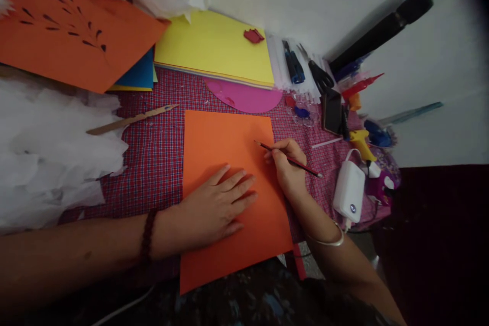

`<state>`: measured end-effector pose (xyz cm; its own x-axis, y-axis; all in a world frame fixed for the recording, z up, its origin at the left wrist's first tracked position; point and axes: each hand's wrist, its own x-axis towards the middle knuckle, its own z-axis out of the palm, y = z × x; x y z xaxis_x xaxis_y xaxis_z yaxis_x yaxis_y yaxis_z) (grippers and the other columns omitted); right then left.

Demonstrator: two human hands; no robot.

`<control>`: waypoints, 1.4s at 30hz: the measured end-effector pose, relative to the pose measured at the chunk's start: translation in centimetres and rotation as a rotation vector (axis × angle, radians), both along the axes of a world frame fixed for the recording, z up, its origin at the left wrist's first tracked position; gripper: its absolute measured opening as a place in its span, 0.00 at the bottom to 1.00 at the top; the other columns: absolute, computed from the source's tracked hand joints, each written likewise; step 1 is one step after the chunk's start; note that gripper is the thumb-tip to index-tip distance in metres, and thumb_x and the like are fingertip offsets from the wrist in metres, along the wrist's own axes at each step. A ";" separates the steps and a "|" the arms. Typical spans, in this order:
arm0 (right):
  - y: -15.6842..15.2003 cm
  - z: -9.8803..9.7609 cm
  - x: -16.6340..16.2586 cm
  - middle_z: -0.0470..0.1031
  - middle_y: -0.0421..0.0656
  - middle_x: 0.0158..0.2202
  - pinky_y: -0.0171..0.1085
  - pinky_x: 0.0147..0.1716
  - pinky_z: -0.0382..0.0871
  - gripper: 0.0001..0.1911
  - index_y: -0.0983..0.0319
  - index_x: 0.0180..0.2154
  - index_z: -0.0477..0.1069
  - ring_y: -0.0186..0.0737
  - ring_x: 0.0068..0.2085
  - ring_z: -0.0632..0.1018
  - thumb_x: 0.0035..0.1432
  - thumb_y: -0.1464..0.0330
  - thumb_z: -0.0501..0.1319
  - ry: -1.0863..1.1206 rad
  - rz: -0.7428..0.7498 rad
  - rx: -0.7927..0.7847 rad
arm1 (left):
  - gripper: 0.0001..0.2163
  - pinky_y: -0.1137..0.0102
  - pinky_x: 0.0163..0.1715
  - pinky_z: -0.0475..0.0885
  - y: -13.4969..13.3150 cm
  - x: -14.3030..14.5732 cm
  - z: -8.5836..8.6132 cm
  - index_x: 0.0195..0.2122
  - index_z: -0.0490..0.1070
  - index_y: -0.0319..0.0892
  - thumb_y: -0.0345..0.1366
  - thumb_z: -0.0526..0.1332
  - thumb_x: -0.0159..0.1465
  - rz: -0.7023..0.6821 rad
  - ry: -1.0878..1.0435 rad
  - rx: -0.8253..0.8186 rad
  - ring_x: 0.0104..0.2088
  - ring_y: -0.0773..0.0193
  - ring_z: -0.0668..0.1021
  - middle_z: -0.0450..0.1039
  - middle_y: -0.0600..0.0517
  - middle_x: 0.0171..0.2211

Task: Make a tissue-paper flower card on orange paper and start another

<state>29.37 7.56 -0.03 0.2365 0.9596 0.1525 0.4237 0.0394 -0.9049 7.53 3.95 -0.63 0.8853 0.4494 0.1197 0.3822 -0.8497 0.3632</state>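
A plain orange sheet of paper (229, 137) lies on the checked tablecloth, its lower edge reaching over my lap. Flat on its middle rests my left hand (219, 204), fingers stretched out and slightly apart. My right hand (288, 168) is at the sheet's right edge, closed around a dark pencil (300, 164). The pencil slants, with its tip over the upper right part of the paper; whether the tip touches the surface I cannot tell. No marks can be made out on this sheet.
White crumpled paper (49, 158) and a wooden stick (132, 121) lie left. Behind are a painted orange sheet (126, 46), yellow sheets (214, 46) and a pink disc (248, 97). Scissors (319, 74), a phone (331, 112), a yellow glue gun (362, 143) and a white power bank (349, 188) sit right.
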 end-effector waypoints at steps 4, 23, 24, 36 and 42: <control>0.0 -0.1 0.0 0.74 0.35 0.22 0.36 0.27 0.69 0.02 0.58 0.29 0.68 0.35 0.24 0.74 0.53 0.67 0.58 0.025 -0.011 -0.038 | 0.26 0.50 0.67 0.45 0.0 0.0 0.1 0.64 0.64 0.43 0.50 0.57 0.70 -0.002 -0.006 0.004 0.67 0.48 0.62 0.61 0.44 0.67; 0.1 -0.2 0.2 0.75 0.36 0.23 0.36 0.27 0.69 0.02 0.58 0.30 0.69 0.35 0.25 0.75 0.53 0.68 0.58 -0.009 0.005 -0.063 | 0.25 0.51 0.67 0.46 0.0 0.0 0.0 0.64 0.65 0.44 0.51 0.56 0.70 0.009 -0.018 0.035 0.66 0.49 0.63 0.62 0.44 0.67; 0.1 -0.2 0.2 0.75 0.36 0.23 0.36 0.27 0.69 0.02 0.58 0.30 0.69 0.35 0.25 0.75 0.53 0.68 0.57 -0.005 0.004 -0.065 | 0.25 0.51 0.67 0.46 0.0 0.0 -0.1 0.64 0.64 0.44 0.51 0.56 0.70 0.010 -0.021 0.034 0.66 0.49 0.63 0.62 0.44 0.67; 0.9 -0.6 1.5 0.72 0.35 0.25 0.35 0.28 0.68 0.04 0.57 0.33 0.68 0.33 0.24 0.73 0.58 0.64 0.57 0.266 -0.044 0.055 | 0.26 0.51 0.68 0.46 -0.1 -0.1 0.0 0.64 0.64 0.43 0.50 0.57 0.70 -0.001 0.008 0.038 0.68 0.48 0.60 0.59 0.42 0.69; 1.1 0.4 1.5 0.57 0.31 0.18 0.36 0.28 0.69 0.09 0.57 0.31 0.66 0.31 0.19 0.62 0.60 0.61 0.59 0.392 0.010 0.104 | 0.26 0.50 0.68 0.47 0.0 -0.1 -0.1 0.65 0.63 0.42 0.51 0.53 0.72 0.007 0.036 0.079 0.69 0.48 0.59 0.58 0.42 0.69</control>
<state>30.88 8.70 0.39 0.2870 0.9463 0.1489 0.0462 0.1416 -0.9888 7.47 3.99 -0.76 0.8865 0.4460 0.1231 0.3997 -0.8723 0.2815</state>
